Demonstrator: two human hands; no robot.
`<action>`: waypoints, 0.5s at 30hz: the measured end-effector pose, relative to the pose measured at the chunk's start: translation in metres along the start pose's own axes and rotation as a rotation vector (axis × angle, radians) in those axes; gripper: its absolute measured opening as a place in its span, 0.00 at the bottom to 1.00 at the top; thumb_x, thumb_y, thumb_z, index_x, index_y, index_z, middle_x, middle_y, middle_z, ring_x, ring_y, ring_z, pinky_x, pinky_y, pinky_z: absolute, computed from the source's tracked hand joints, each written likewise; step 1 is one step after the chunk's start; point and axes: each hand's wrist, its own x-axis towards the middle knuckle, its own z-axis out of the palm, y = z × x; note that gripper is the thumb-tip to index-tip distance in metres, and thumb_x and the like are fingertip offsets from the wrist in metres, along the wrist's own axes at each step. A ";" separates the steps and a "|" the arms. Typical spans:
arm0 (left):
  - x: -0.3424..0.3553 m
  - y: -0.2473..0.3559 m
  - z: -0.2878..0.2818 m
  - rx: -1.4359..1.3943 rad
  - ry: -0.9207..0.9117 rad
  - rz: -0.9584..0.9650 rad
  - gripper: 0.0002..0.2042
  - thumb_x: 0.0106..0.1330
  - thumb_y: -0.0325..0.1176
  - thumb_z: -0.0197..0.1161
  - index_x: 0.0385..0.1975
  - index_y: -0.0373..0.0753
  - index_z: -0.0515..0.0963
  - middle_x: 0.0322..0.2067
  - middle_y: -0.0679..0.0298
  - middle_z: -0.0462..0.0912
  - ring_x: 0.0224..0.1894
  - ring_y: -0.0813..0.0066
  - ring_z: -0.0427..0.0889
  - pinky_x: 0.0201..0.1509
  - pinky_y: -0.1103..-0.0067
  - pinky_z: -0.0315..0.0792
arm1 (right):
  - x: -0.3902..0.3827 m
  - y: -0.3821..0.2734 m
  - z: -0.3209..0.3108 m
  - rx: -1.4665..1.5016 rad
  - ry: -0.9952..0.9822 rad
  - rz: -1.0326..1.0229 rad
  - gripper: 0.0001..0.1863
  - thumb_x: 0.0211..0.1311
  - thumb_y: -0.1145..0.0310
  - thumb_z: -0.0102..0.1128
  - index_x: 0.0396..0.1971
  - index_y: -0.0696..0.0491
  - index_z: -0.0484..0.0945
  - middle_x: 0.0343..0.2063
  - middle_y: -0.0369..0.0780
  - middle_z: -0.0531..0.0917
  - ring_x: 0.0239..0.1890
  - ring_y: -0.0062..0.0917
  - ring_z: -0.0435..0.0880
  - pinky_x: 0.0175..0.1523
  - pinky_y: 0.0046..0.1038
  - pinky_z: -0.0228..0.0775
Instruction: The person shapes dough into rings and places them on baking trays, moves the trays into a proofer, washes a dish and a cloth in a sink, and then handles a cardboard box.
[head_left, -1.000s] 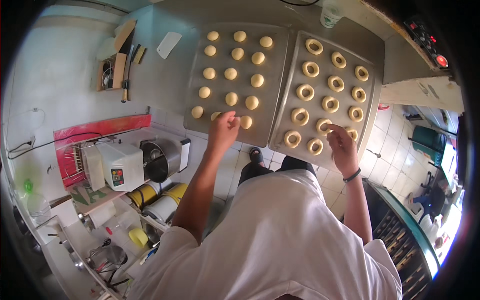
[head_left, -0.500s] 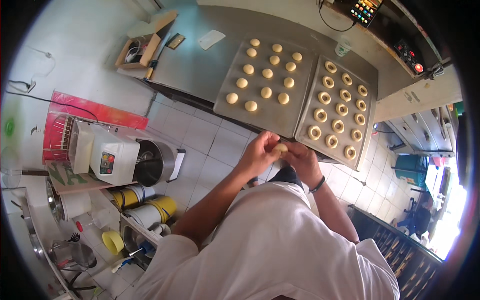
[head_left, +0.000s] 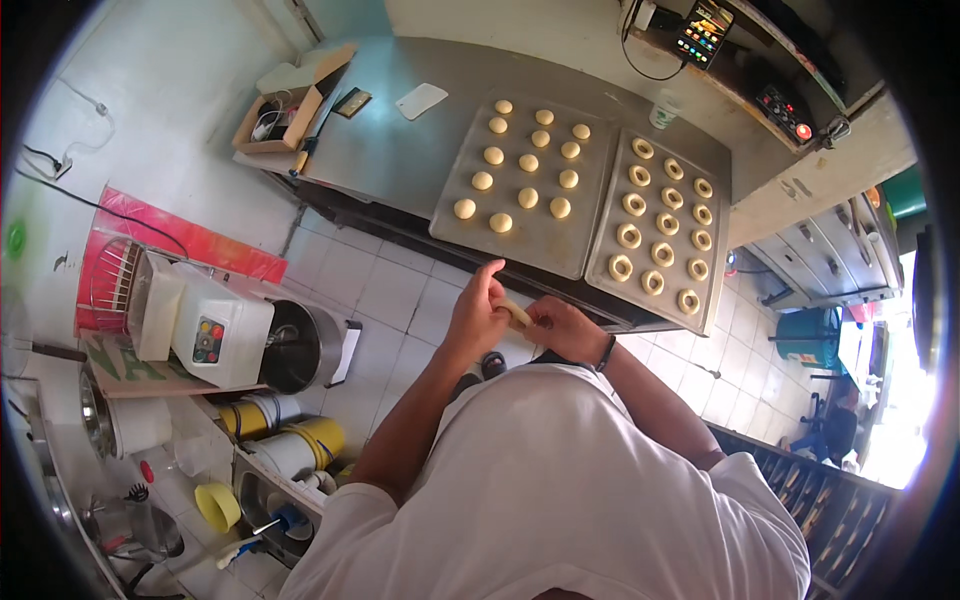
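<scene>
Between my two hands, in front of the table's near edge, is a piece of pale dough (head_left: 516, 312), stretched into a short curved band or ring. My left hand (head_left: 474, 318) grips its left end, with the index finger pointing up and away. The fingers of my right hand (head_left: 566, 328) close round the right end and partly hide it. Just beyond my hands lies a metal baking tray (head_left: 545, 242) with several round dough balls (head_left: 500, 222) in rows. Against its right side is a second baking tray (head_left: 630, 294) holding several dough rings (head_left: 653, 283).
The trays rest on a steel table (head_left: 400, 150). A cardboard box (head_left: 270, 125), a white scraper-like sheet (head_left: 421, 100) and a cup (head_left: 663, 110) stand or lie there too. At left is a dough mixer (head_left: 215, 320), with buckets (head_left: 310, 445) below it. A blue bin (head_left: 810, 335) stands at right.
The dough between my hands has gone from a compact, rounded piece to a longer, curved one. My hands have moved slightly left and a little lower, and the view has shifted.
</scene>
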 end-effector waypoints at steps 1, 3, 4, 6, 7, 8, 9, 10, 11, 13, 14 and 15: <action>0.001 0.003 0.003 -0.008 -0.006 0.002 0.26 0.63 0.21 0.61 0.62 0.37 0.67 0.38 0.67 0.77 0.38 0.74 0.77 0.48 0.75 0.75 | -0.002 0.004 -0.005 -0.004 0.004 0.008 0.13 0.59 0.68 0.63 0.41 0.58 0.82 0.35 0.40 0.81 0.35 0.25 0.82 0.44 0.27 0.74; -0.006 0.028 0.006 -0.684 -0.362 -0.097 0.25 0.69 0.23 0.56 0.67 0.38 0.63 0.36 0.66 0.79 0.41 0.75 0.77 0.52 0.76 0.72 | -0.011 0.014 -0.017 0.871 0.012 0.239 0.17 0.59 0.66 0.64 0.45 0.60 0.80 0.41 0.41 0.83 0.43 0.27 0.82 0.52 0.27 0.72; -0.012 0.044 0.002 -0.892 -0.501 -0.136 0.25 0.72 0.26 0.53 0.69 0.38 0.62 0.35 0.66 0.80 0.43 0.75 0.77 0.55 0.76 0.71 | -0.014 0.019 -0.026 1.107 -0.090 0.083 0.16 0.62 0.67 0.61 0.46 0.60 0.77 0.43 0.41 0.83 0.44 0.25 0.82 0.53 0.26 0.71; -0.006 0.017 0.011 -0.875 -0.438 -0.148 0.25 0.73 0.26 0.54 0.69 0.38 0.62 0.37 0.65 0.81 0.44 0.77 0.78 0.55 0.77 0.71 | -0.027 0.025 -0.033 1.067 -0.003 0.089 0.10 0.63 0.70 0.61 0.41 0.58 0.77 0.39 0.39 0.84 0.45 0.24 0.82 0.53 0.27 0.72; -0.004 0.015 0.013 -0.859 -0.376 -0.158 0.24 0.73 0.27 0.55 0.69 0.39 0.63 0.39 0.64 0.81 0.45 0.78 0.79 0.55 0.78 0.72 | -0.028 0.026 -0.035 0.964 0.002 0.107 0.08 0.63 0.71 0.62 0.40 0.57 0.77 0.38 0.39 0.85 0.45 0.23 0.82 0.54 0.27 0.72; -0.006 0.013 0.016 -0.751 -0.427 -0.233 0.25 0.73 0.30 0.56 0.69 0.38 0.62 0.36 0.66 0.81 0.42 0.80 0.78 0.54 0.78 0.72 | -0.029 0.026 -0.038 0.911 0.046 0.111 0.07 0.63 0.72 0.62 0.39 0.57 0.77 0.36 0.38 0.85 0.44 0.23 0.82 0.54 0.26 0.72; -0.006 0.012 0.017 -0.756 -0.436 -0.247 0.25 0.73 0.30 0.56 0.69 0.38 0.62 0.36 0.66 0.81 0.42 0.80 0.78 0.54 0.78 0.72 | -0.028 0.025 -0.037 1.011 0.118 0.087 0.06 0.64 0.71 0.62 0.37 0.56 0.78 0.36 0.38 0.84 0.42 0.21 0.81 0.52 0.25 0.71; -0.005 0.011 0.019 -0.733 -0.436 -0.237 0.26 0.73 0.31 0.57 0.70 0.39 0.61 0.35 0.66 0.80 0.41 0.80 0.78 0.54 0.77 0.72 | -0.029 0.024 -0.034 1.095 0.138 0.091 0.05 0.64 0.71 0.62 0.36 0.56 0.78 0.36 0.38 0.84 0.42 0.21 0.81 0.52 0.25 0.71; -0.002 0.011 0.021 -0.710 -0.435 -0.225 0.28 0.72 0.31 0.58 0.70 0.39 0.60 0.35 0.66 0.80 0.40 0.80 0.78 0.54 0.77 0.72 | -0.031 0.024 -0.033 1.178 0.159 0.093 0.04 0.64 0.71 0.61 0.34 0.55 0.79 0.36 0.37 0.84 0.41 0.21 0.82 0.51 0.25 0.72; 0.011 0.012 0.024 -0.961 -0.301 -0.325 0.32 0.70 0.31 0.61 0.72 0.39 0.56 0.35 0.65 0.80 0.41 0.79 0.79 0.54 0.75 0.73 | -0.036 0.030 -0.036 0.677 -0.065 0.223 0.05 0.64 0.70 0.61 0.35 0.55 0.81 0.35 0.36 0.84 0.41 0.22 0.82 0.51 0.25 0.73; 0.018 0.016 0.023 -1.063 -0.413 -0.391 0.34 0.70 0.30 0.60 0.74 0.39 0.52 0.37 0.63 0.79 0.41 0.76 0.79 0.52 0.75 0.73 | -0.034 0.020 -0.039 0.519 -0.176 0.361 0.07 0.62 0.70 0.62 0.37 0.57 0.82 0.35 0.36 0.83 0.40 0.20 0.81 0.46 0.24 0.73; 0.022 0.018 0.024 -1.166 -0.522 -0.457 0.36 0.69 0.29 0.58 0.75 0.39 0.48 0.39 0.60 0.78 0.42 0.74 0.79 0.50 0.74 0.73 | -0.031 0.042 -0.039 0.529 -0.176 0.373 0.07 0.62 0.70 0.62 0.37 0.57 0.82 0.35 0.36 0.83 0.40 0.20 0.81 0.46 0.24 0.73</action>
